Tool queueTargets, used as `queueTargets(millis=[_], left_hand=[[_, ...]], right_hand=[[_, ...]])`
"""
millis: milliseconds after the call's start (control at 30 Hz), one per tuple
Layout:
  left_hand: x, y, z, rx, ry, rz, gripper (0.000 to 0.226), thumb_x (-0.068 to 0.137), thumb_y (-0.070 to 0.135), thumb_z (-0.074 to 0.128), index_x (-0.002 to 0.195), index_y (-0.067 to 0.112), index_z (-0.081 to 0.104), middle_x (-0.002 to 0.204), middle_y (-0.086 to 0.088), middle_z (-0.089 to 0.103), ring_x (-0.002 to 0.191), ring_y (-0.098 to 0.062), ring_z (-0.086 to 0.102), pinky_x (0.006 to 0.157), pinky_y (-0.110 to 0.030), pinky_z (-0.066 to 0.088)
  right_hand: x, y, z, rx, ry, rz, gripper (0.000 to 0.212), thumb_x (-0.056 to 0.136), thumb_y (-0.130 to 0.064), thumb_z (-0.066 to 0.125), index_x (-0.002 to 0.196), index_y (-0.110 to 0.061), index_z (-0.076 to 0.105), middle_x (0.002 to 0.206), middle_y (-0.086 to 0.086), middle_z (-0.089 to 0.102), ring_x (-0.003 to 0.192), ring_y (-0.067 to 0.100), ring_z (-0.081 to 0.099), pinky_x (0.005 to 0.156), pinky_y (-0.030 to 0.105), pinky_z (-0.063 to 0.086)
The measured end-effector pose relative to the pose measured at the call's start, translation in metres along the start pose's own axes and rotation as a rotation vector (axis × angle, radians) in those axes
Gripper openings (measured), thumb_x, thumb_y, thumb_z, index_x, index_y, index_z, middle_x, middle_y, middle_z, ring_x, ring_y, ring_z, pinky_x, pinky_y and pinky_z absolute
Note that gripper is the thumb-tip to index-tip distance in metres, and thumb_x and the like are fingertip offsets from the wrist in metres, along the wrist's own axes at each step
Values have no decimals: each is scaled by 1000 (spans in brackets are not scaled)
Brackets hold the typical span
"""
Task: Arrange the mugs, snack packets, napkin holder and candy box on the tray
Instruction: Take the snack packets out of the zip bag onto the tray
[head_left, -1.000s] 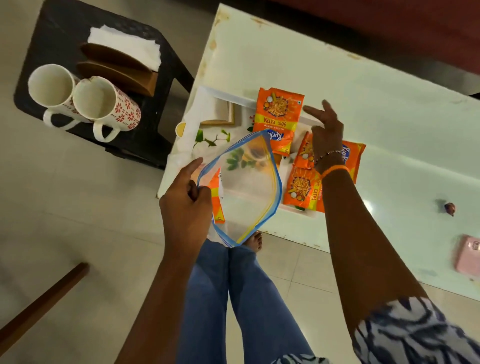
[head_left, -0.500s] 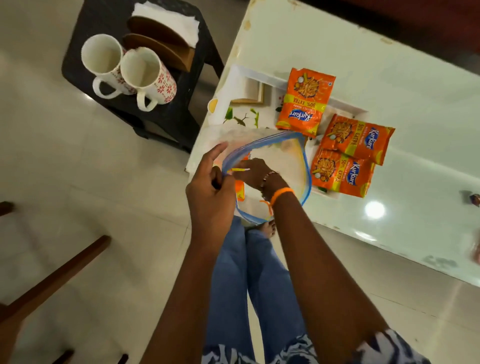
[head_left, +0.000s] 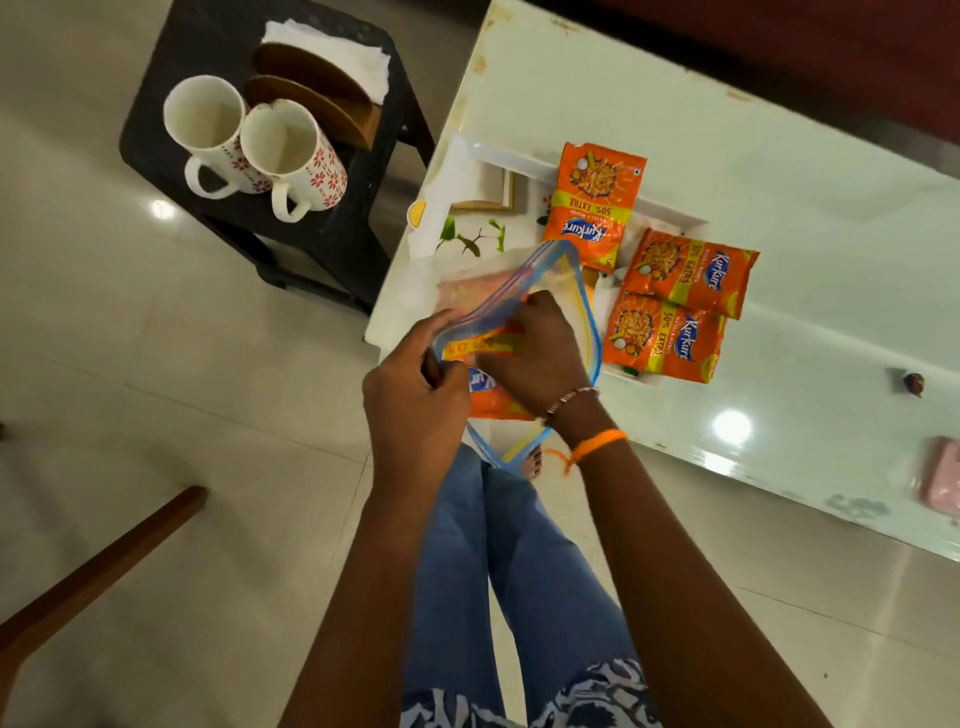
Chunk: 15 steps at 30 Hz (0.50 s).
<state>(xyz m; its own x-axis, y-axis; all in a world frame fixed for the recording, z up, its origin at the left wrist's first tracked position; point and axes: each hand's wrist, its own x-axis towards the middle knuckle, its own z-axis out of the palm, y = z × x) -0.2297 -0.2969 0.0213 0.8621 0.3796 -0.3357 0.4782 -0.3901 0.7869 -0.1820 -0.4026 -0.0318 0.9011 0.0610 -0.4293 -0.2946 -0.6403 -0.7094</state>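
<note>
My left hand (head_left: 413, 395) grips the edge of a clear zip pouch (head_left: 563, 283) with a blue rim, held over the near corner of the white tray (head_left: 485, 156). My right hand (head_left: 535, 348) is inside the pouch, fingers closed on an orange snack packet (head_left: 491, 402). Three more orange snack packets lie on the tray: one (head_left: 595, 202) at the back, two (head_left: 688, 273) (head_left: 662, 338) to the right. Two white mugs with red flowers (head_left: 208, 135) (head_left: 293, 156) and a wooden napkin holder (head_left: 317, 98) stand on a black stool (head_left: 156, 119) at the left.
The tray rests on a pale glass-topped table (head_left: 779, 156). A small dark object (head_left: 913, 383) and a pink item (head_left: 943, 475) lie at the table's right. A wooden furniture leg (head_left: 104, 571) crosses the floor at lower left. My legs in jeans (head_left: 498, 561) are below.
My right hand left the packets on the tray, came back to the pouch and reached inside, closing on the packet in it. The view shifted slightly.
</note>
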Motion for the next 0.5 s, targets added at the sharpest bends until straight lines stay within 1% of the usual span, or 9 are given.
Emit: queueTargets(millis=[67, 100, 133, 167, 200, 267, 333, 433, 500], left_hand=[[6, 2, -3, 57, 39, 7, 42, 80, 1, 53, 114, 23, 63, 75, 0, 59, 62, -12, 58, 67, -21, 51], [9, 2, -5, 81, 55, 11, 41, 80, 1, 53, 114, 22, 63, 76, -5, 61, 61, -13, 57, 67, -19, 51], [12, 2, -7, 95, 65, 11, 40, 82, 2, 53, 115, 21, 63, 81, -11, 65, 66, -14, 59, 70, -23, 53], [15, 1, -9, 100, 73, 5, 38, 83, 3, 53, 115, 20, 63, 88, -15, 68, 71, -18, 61, 74, -32, 56], [17, 0, -11, 99, 83, -4, 36, 84, 4, 52, 115, 19, 63, 93, -15, 69, 75, -20, 62, 76, -39, 57], [21, -1, -14, 96, 110, -13, 34, 86, 4, 50, 114, 17, 63, 97, -14, 69, 78, -19, 60, 78, -44, 56], [23, -2, -16, 106, 146, -9, 34, 85, 4, 49, 113, 15, 64, 99, -12, 69, 81, -17, 60, 80, -41, 56], [26, -4, -20, 95, 208, -20, 37, 79, 1, 45, 107, 13, 66, 94, -7, 69, 83, -22, 63, 77, -33, 53], [26, -7, -22, 83, 210, -31, 39, 77, 1, 43, 106, 13, 66, 99, -6, 70, 88, -22, 64, 73, -24, 51]], right_hand=[[-10, 6, -33, 43, 2, -97, 33, 65, -11, 76, 97, -11, 67, 104, 9, 58, 99, 20, 55, 79, 11, 39], [-15, 9, -49, 121, 12, -111, 31, 67, -10, 76, 96, -13, 66, 104, 4, 58, 99, 15, 55, 79, 9, 41], [-17, 15, -64, 223, 36, -104, 30, 70, -9, 74, 97, -15, 65, 105, 1, 58, 98, 10, 56, 79, 9, 45], [-19, 22, -76, 343, 72, -80, 29, 73, -8, 72, 98, -17, 63, 106, -1, 59, 98, 7, 57, 77, 10, 49], [-19, 29, -87, 454, 99, -56, 28, 75, -6, 70, 97, -20, 61, 108, 0, 59, 99, 8, 59, 76, 12, 52], [-17, 45, -102, 577, 148, -15, 29, 78, -2, 65, 96, -25, 59, 111, 4, 59, 103, 18, 60, 78, 21, 57], [-12, 64, -109, 682, 165, 11, 30, 81, -1, 60, 97, -27, 58, 114, 7, 58, 108, 24, 58, 80, 26, 58], [0, 91, -106, 816, 199, 94, 29, 83, 1, 56, 95, -25, 57, 117, 10, 57, 105, 24, 59, 78, 27, 59], [13, 105, -91, 748, 236, 176, 25, 83, 2, 57, 95, -19, 58, 119, 15, 54, 103, 25, 58, 75, 25, 57]])
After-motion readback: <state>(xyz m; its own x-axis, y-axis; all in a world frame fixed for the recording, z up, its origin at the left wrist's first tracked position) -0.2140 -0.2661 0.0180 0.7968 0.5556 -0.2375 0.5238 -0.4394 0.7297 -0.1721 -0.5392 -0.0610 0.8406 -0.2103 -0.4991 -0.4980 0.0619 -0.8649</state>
